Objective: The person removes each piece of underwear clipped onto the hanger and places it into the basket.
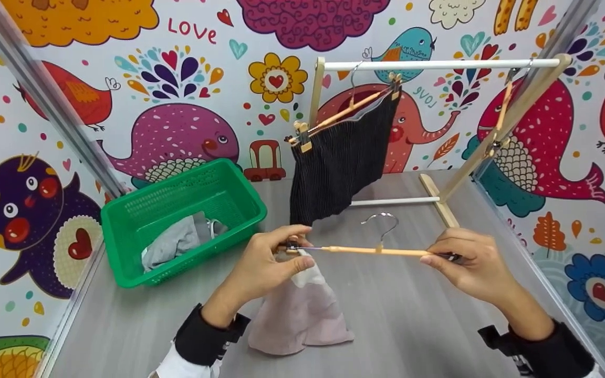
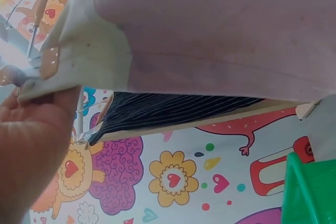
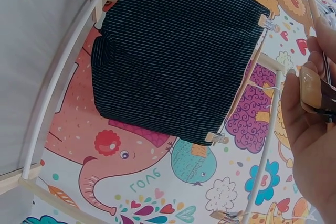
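Note:
A wooden clip hanger (image 1: pixel 355 250) is held level between both hands, its metal hook upward. My left hand (image 1: pixel 266 262) grips the hanger's left end, at the clip that bites the top corner of a pale pink and white garment (image 1: pixel 302 320). The garment hangs down from there; in the left wrist view, the clip's wooden pad (image 2: pixel 50 62) lies against its white part. At the opposite end my right hand (image 1: pixel 468 262) pinches the other clip (image 3: pixel 311 90), which has no cloth in it.
Behind the hands stands a rack (image 1: pixel 439 64) with black striped shorts (image 1: pixel 342 157) clipped to a hanger. Another hanger (image 1: pixel 504 107) hangs at its right end. A green basket (image 1: pixel 124 262) on the left contains grey clothing (image 1: pixel 176 241). Patterned walls (image 1: pixel 266 121) enclose the grey table (image 1: pixel 402 325).

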A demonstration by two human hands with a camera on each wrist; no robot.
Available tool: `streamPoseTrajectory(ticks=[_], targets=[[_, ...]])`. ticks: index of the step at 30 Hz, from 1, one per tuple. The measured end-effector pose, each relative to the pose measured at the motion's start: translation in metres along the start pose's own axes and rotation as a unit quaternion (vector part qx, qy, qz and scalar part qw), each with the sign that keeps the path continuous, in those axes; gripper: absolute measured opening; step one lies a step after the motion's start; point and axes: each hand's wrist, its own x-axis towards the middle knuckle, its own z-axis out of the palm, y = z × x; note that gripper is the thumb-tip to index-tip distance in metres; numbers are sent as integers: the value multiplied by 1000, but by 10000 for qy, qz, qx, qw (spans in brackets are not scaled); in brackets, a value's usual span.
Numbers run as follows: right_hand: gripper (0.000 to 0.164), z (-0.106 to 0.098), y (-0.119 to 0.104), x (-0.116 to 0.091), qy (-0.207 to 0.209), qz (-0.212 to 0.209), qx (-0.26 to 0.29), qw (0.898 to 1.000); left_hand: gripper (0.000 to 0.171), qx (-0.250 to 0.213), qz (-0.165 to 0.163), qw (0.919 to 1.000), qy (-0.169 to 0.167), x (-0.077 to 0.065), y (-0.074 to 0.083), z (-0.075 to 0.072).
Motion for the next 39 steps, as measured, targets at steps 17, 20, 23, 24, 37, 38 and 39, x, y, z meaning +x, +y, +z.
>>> streamPoseTrajectory(ticks=[17, 20, 23, 24, 37, 38, 39], targets=[[30, -3, -5, -6, 175, 28, 82, 9998, 24, 74, 312, 9986, 419, -2, 1, 3], [28, -3, -5, -6, 202, 33, 191, 9996, 24, 45, 390, 9985, 385, -1, 1, 4], [29, -2, -5, -7, 211, 19, 168, 9996, 25, -25, 419, 9986, 308, 0, 2, 3], [29, -1, -5, -7, 202, 11, 140, 9997, 25, -59, 403, 9988, 257, 0, 2, 3], [28, 0, -6, -7, 227, -17, 202, 9995, 10, -387, 776, 9961, 142, 2, 2, 7], [28, 0, -7, -7, 230, -9, 182, 9996, 10, -363, 831, 9957, 178, 2, 1, 7], [28, 0, -7, -6, 231, -3, 167, 9996, 9, -336, 869, 9954, 215, 2, 1, 8]])
